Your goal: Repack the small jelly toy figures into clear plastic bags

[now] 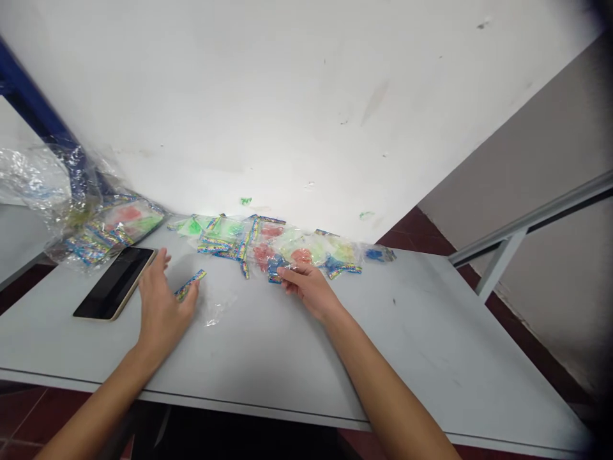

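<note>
My right hand (309, 291) is closed in a pinch at the front edge of the row of packets. Between its thumb and fingers is a small blue item (276, 263), whose exact kind I cannot make out. My left hand (165, 306) is open above the table, fingers apart, holding nothing. Close to its thumb lies a clear packet (218, 310) with a colourful printed strip (191, 283). Along the wall runs a pile of clear packets with similar strips, with green pieces (234, 228), red pieces (262, 255) and blue pieces (373, 254) inside.
A dark-screened phone (115, 284) lies left of my left hand. Behind it, a large clear plastic bag (129, 220) holds more packets. The grey table (268, 364) meets a white wall panel (268, 108). A metal rail (536, 220) stands at the right.
</note>
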{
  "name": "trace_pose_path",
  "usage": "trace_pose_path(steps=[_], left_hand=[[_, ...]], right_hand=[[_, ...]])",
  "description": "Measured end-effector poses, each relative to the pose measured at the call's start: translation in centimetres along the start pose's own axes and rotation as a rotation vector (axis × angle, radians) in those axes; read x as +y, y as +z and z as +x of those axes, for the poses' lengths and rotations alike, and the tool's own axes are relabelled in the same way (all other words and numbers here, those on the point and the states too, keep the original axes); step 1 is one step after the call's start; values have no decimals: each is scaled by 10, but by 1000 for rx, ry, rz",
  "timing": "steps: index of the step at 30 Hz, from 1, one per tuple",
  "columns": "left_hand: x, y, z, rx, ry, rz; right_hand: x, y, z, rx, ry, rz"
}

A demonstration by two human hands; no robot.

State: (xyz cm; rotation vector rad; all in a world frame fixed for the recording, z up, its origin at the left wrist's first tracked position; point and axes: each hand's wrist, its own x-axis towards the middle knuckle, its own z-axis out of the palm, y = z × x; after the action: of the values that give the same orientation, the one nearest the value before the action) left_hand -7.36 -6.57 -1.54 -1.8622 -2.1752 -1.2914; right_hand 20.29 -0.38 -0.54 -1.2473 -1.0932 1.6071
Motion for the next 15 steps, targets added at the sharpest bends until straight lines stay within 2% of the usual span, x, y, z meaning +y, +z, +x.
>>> trace_pose_path(steps=[1, 2, 3, 7, 9, 10, 11, 15], left_hand=[[11, 0, 1, 45, 41, -44], [23, 1, 3, 41, 81, -111], [36, 3, 8, -39, 108, -193], [78, 22, 37, -669, 113, -461], [90, 36, 50, -896, 97, -568], [94, 42, 55, -936, 33, -639], [97, 49, 57, -929, -52, -715], [97, 66, 51, -831, -342, -1024]], right_hand=[[2, 2, 0, 7, 3, -4], [3, 4, 0, 17, 3, -7], [5, 6, 1, 24, -2, -11], [9, 8, 1, -34, -55, -14], [9, 5, 2, -70, -78, -7], [9, 3, 3, -70, -88, -1], [9, 2, 3, -62, -96, 9], [9, 0, 5, -50, -88, 59]])
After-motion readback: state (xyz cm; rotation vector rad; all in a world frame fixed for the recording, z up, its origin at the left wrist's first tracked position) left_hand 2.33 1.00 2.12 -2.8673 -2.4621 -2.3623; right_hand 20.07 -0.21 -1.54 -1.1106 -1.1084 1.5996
